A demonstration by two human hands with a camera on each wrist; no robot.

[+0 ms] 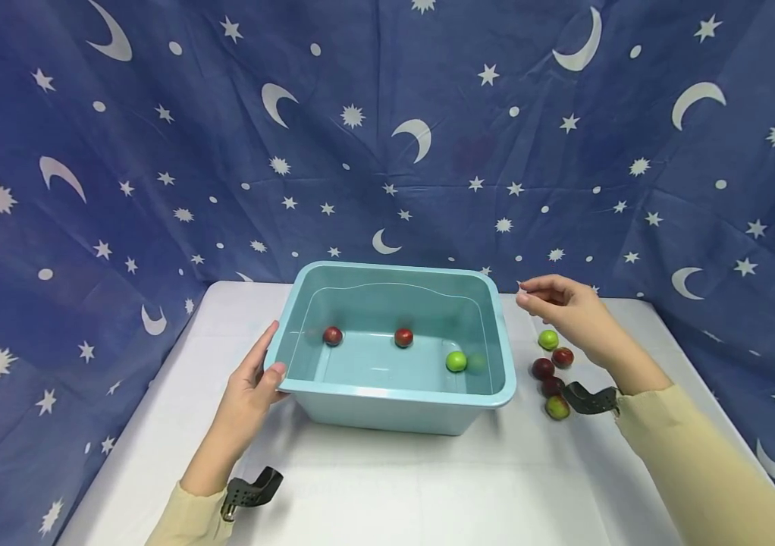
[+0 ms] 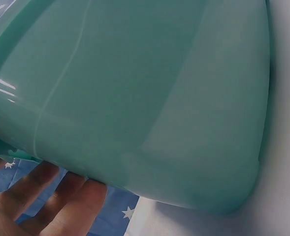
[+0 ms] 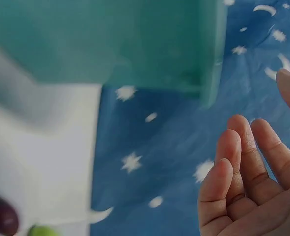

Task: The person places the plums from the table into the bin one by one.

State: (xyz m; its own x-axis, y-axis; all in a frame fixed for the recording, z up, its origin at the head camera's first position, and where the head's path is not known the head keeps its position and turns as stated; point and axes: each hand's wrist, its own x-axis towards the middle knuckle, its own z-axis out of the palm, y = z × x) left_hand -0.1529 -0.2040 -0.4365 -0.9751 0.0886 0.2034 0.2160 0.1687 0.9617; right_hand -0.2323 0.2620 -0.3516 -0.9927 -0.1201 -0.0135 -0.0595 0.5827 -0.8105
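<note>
A light blue plastic tub (image 1: 387,413) stands on the table, its inside facing me. My left hand (image 1: 247,398) grips its left rim, thumb over the edge; the left wrist view shows the fingers (image 2: 78,204) against the outer wall. Inside lie two red plum-like fruits, one red fruit (image 1: 332,336) at left and another red fruit (image 1: 403,337) mid-floor, plus a bright green fruit (image 1: 456,361) toward the right. Just beyond the right rim, my right hand (image 1: 565,307) hovers with loosely bent fingers. Its thumb is apart from the fingers in the right wrist view, with nothing between them.
Right of the tub, several fruits lie on the white tablecloth (image 1: 387,493): a green fruit (image 1: 548,339), a red fruit (image 1: 563,357), dark red ones (image 1: 543,368) and a green-red fruit (image 1: 557,407). A blue curtain (image 1: 456,152) with moons and stars hangs behind.
</note>
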